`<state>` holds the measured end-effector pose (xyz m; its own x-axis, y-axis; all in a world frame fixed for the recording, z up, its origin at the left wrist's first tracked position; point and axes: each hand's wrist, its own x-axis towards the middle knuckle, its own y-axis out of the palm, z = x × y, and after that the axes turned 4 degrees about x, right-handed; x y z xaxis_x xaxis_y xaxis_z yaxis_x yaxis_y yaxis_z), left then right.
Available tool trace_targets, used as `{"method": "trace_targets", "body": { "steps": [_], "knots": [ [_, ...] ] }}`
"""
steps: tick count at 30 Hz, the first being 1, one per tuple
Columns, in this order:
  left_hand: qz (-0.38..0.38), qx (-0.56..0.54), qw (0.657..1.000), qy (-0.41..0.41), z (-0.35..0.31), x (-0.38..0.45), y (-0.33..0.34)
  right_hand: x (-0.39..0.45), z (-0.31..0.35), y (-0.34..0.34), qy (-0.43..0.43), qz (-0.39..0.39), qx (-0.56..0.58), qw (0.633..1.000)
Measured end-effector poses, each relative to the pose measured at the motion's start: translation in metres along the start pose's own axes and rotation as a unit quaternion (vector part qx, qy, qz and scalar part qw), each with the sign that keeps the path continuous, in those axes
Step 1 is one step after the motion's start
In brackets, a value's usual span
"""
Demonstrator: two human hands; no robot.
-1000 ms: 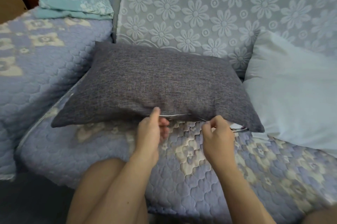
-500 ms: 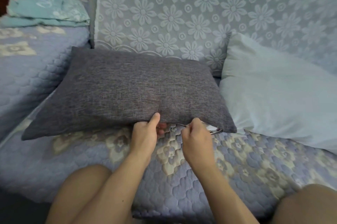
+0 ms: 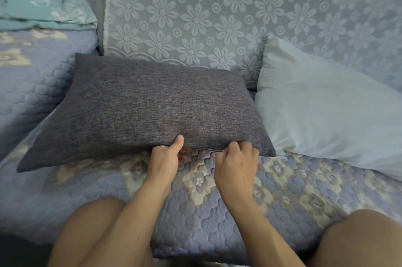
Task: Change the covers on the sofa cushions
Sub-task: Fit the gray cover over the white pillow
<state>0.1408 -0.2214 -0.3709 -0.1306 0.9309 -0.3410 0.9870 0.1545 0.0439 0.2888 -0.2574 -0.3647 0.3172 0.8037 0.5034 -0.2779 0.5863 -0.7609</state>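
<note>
Your left hand (image 3: 165, 159) pinches the grey cushion (image 3: 150, 112)'s near edge, your right hand (image 3: 236, 163) curled on the zipper (image 3: 212, 150) (running left-right) nearer the right corner.

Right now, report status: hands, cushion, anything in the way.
Left hand grips the grey cushion at its near edge. Right hand pinches at the zip seam, pull hidden. White pillow lies beside the cushion, right. Nothing blocking.

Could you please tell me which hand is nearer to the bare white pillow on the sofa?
The right hand, at the grey cushion's near edge close to its right corner, beside the white pillow. The left hand grips that edge farther left.
</note>
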Motion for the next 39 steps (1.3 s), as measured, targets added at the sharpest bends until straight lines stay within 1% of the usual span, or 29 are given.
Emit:
{"method": "trace_targets", "body": {
  "steps": [2,4,5,7,9,10,12,15,16,18,20,23,24,26,28,29,30,31,32,34,35,36,38,39],
  "knots": [
    [-0.022,-0.018,1.000,-0.006,0.000,0.001,-0.002,0.002,-0.016,-0.005,0.050,-0.014,-0.027,0.998],
    [-0.047,-0.041,0.998,-0.007,-0.003,0.005,-0.006,0.004,-0.043,-0.014,0.080,-0.021,-0.053,0.995],
    [-0.051,-0.041,0.998,-0.003,-0.003,0.007,-0.007,0.004,-0.057,-0.021,0.081,-0.029,-0.064,0.994],
    [-0.052,-0.022,0.998,0.000,0.001,0.008,-0.006,0.004,-0.081,-0.032,0.047,-0.041,-0.080,0.995],
    [-0.058,-0.009,0.998,-0.012,0.004,0.007,-0.003,0.003,-0.091,-0.037,0.022,-0.033,-0.071,0.997],
    [-0.059,-0.008,0.998,-0.016,0.004,0.006,-0.003,0.002,-0.093,-0.038,0.030,-0.021,-0.053,0.998],
    [-0.043,-0.012,0.999,-0.029,0.001,0.004,-0.008,0.001,-0.091,-0.036,0.075,0.034,-0.006,0.997],
    [0.010,0.005,0.997,-0.072,-0.003,0.002,-0.021,0.007,-0.102,-0.040,0.162,0.156,0.054,0.973],
    [0.022,0.013,0.997,-0.079,-0.003,0.000,-0.024,0.011,-0.107,-0.043,0.171,0.178,0.059,0.967],
    [0.033,0.034,0.996,-0.078,-0.004,-0.006,-0.028,0.021,-0.110,-0.056,0.182,0.188,0.059,0.964],
    [0.027,0.052,0.996,-0.063,-0.006,-0.010,-0.030,0.035,-0.105,-0.073,0.193,0.175,0.079,0.962],
    [-0.003,0.078,0.996,-0.036,-0.012,-0.022,-0.024,0.061,-0.093,-0.093,0.175,0.174,0.097,0.964],
    [-0.021,0.083,0.996,-0.033,-0.015,-0.024,-0.023,0.071,-0.087,-0.098,0.164,0.187,0.103,0.963],
    [-0.079,0.093,0.992,-0.022,-0.025,-0.027,-0.025,0.091,-0.079,-0.106,0.137,0.223,0.131,0.956],
    [-0.167,0.119,0.979,-0.008,-0.036,-0.026,-0.032,0.108,-0.074,-0.114,0.112,0.249,0.150,0.950],
    [-0.184,0.138,0.973,-0.006,-0.040,-0.024,-0.038,0.115,-0.073,-0.117,0.098,0.252,0.147,0.951],
    [-0.185,0.165,0.969,-0.013,-0.046,-0.025,-0.041,0.122,-0.074,-0.121,0.085,0.252,0.141,0.954],
    [-0.159,0.198,0.967,-0.030,-0.052,-0.029,-0.042,0.128,-0.076,-0.123,0.072,0.251,0.131,0.956],
    [-0.106,0.249,0.961,-0.057,-0.058,-0.032,-0.044,0.133,-0.078,-0.124,0.061,0.257,0.113,0.958],
    [0.012,0.386,0.917,-0.097,-0.077,-0.044,-0.049,0.145,-0.073,-0.120,0.033,0.274,0.085,0.957],
    [0.050,0.431,0.897,-0.086,-0.090,-0.049,-0.049,0.152,-0.067,-0.119,0.017,0.282,0.079,0.956],
    [0.066,0.452,0.888,-0.054,-0.102,-0.051,-0.049,0.159,-0.060,-0.115,-0.005,0.287,0.080,0.955],
    [0.049,0.478,0.876,0.027,-0.131,-0.047,-0.049,0.176,-0.033,-0.105,-0.048,0.291,0.086,0.952],
    [0.029,0.498,0.864,0.067,-0.145,-0.043,-0.050,0.184,-0.016,-0.100,-0.071,0.296,0.088,0.948]
  ]
}}
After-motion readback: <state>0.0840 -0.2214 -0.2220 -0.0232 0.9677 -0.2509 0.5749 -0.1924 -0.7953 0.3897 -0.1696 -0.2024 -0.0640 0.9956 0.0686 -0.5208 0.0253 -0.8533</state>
